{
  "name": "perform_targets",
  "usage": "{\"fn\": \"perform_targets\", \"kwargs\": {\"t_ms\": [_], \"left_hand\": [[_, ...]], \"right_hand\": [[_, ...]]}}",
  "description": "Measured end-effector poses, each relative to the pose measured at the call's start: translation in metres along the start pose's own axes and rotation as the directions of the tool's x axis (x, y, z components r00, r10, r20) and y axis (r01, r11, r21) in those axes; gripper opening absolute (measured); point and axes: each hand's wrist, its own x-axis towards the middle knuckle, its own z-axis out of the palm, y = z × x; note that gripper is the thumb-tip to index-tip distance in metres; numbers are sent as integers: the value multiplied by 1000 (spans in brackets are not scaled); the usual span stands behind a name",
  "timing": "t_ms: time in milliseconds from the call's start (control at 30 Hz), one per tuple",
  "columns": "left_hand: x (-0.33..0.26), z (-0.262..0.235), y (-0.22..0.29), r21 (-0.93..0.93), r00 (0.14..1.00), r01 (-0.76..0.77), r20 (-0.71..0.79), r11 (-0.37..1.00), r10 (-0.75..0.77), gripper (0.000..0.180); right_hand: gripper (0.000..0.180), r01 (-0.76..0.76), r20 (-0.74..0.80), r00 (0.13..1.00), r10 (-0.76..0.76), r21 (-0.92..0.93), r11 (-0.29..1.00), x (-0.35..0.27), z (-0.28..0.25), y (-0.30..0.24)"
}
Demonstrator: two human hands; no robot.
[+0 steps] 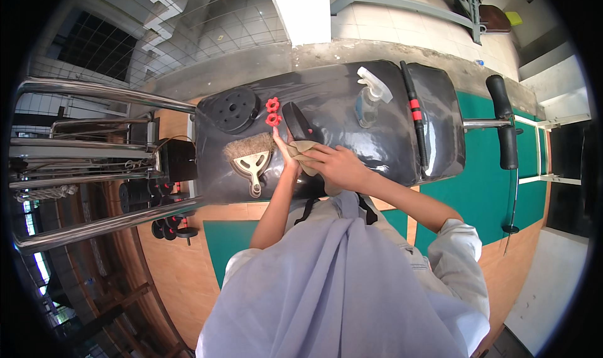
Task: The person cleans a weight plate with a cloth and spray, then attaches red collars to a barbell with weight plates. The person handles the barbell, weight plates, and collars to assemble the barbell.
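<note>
A black weight plate point(298, 120) stands tilted on the black padded bench, held along its near left side by my left hand point(287, 154). My right hand point(339, 166) presses a folded olive-beige cloth point(304, 149) against the near part of the plate; the cloth hides some of the left fingers. Just left of the plate lie two red star-shaped nuts point(272, 111). Another black weight plate point(233, 110) rests flat farther left. Close to my left wrist is a bristle brush point(251, 162) with a pale handle. A clear spray bottle point(369, 107) is right of the plate.
A black bar with red collars point(415, 110) lies across the bench's point(339, 81) right part. Chrome rails point(113, 94) rise at the left, with dumbbells point(168, 226) on the floor below. Padded rollers point(502, 119) stick out at the right, over green matting point(471, 188).
</note>
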Motion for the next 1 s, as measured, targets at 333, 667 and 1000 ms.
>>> {"fn": "perform_targets", "kwargs": {"t_ms": [333, 667, 1000], "left_hand": [[11, 6, 3, -188, 981, -175, -118, 966, 155, 61], [-22, 63, 34, -634, 936, -185, 118, 751, 331, 51], [-59, 59, 75, -490, 826, -228, 361, 841, 434, 85]], "right_hand": [[41, -2, -214, 975, -53, -251, 968, 0, 29, 0], [56, -260, -542, 745, 390, 303, 917, -18, 59, -14], [45, 26, -377, 637, 672, 882, 470, 7, -4, 14]]}}
